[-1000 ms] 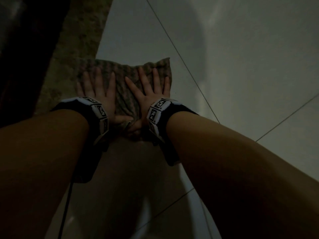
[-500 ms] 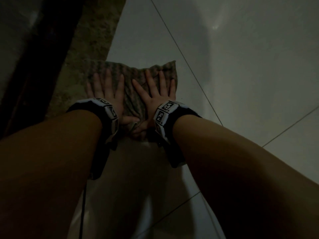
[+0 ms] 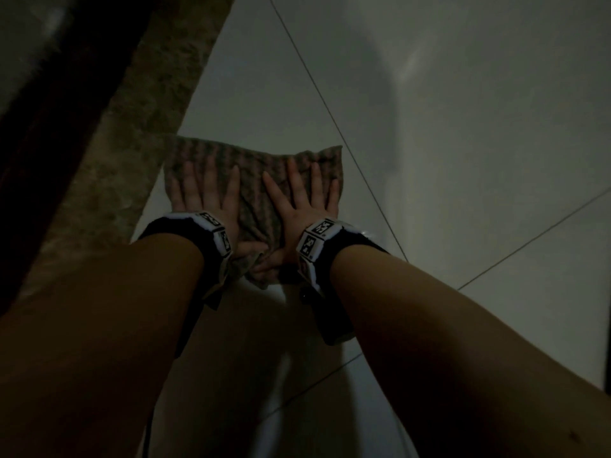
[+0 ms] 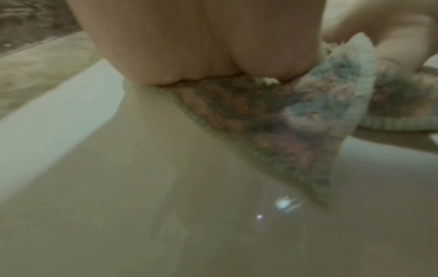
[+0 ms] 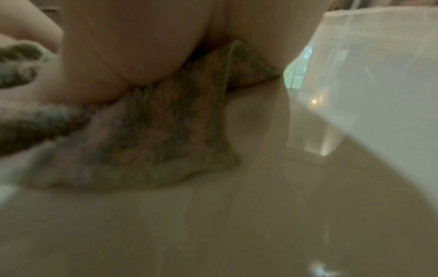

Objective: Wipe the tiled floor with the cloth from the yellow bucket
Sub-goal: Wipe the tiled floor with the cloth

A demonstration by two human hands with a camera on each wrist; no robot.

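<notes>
A striped, ribbed cloth (image 3: 254, 190) lies flat on the pale tiled floor (image 3: 446, 160). My left hand (image 3: 205, 190) presses its left half with straight, spread fingers. My right hand (image 3: 302, 196) presses the right half the same way. Both thumbs meet at the cloth's near, bunched corner. In the left wrist view the heel of the left hand (image 4: 189, 46) sits on the cloth (image 4: 272, 121). The right wrist view shows the palm of the right hand (image 5: 132, 46) on the cloth (image 5: 154, 131). The yellow bucket is out of sight.
A mottled brownish strip (image 3: 132, 127) runs along the left of the tiles, with a dark wooden edge (image 3: 49, 110) beyond it. Grout lines (image 3: 330, 110) cross the floor to the right. The tile near my arms looks wet and reflective.
Both hands and the cloth have slid to the right, off the mottled strip and onto the pale tile. The hands stay flat on the cloth.
</notes>
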